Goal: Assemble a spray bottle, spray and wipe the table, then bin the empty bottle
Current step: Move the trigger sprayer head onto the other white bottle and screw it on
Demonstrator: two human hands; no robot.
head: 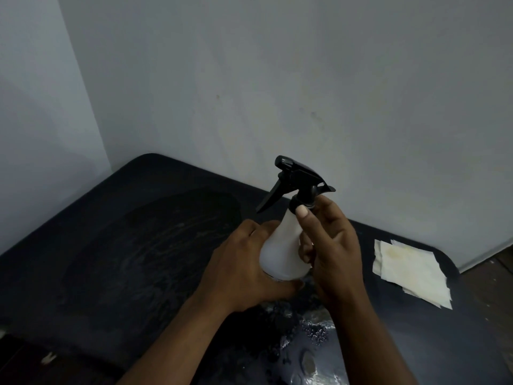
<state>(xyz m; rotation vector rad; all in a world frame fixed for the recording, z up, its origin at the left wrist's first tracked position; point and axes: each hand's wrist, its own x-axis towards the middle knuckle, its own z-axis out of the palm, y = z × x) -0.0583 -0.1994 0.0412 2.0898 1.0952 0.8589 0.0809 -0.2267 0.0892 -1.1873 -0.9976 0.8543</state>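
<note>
Left hand: grip clenched round the lower body of the spray bottle, palm on its left side, fingers wrapped under and round the base. Thumb lies along the bottle's left shoulder.

Right hand: grip pinching the black collar at the bottle's neck. Thumb tip presses the front of the collar; the other fingers curl behind the neck and down the bottle's right side. How firmly the collar is held cannot be told.

Bottle: white, translucent, cone-shaped, held roughly upright with a slight lean to the right. It sits between the two hands, at or just above the bench; contact with the surface is hidden by the left fingers. Liquid level cannot be read.

Spray head: black, seated on the neck, nozzle pointing up and to the left, trigger hanging down on the left side, clear of both hands.

Bench: dark, rounded corners, pushed into the corner of pale walls. A broad wet smear with swirl marks covers its left and middle part. Beads and pools of water glisten on the near edge, between the forearms.

Cloths: a small stack of pale, yellowish squares lying flat on the bench's right end, well apart from the bottle, edges slightly fanned, faint stain on the top one.
</note>
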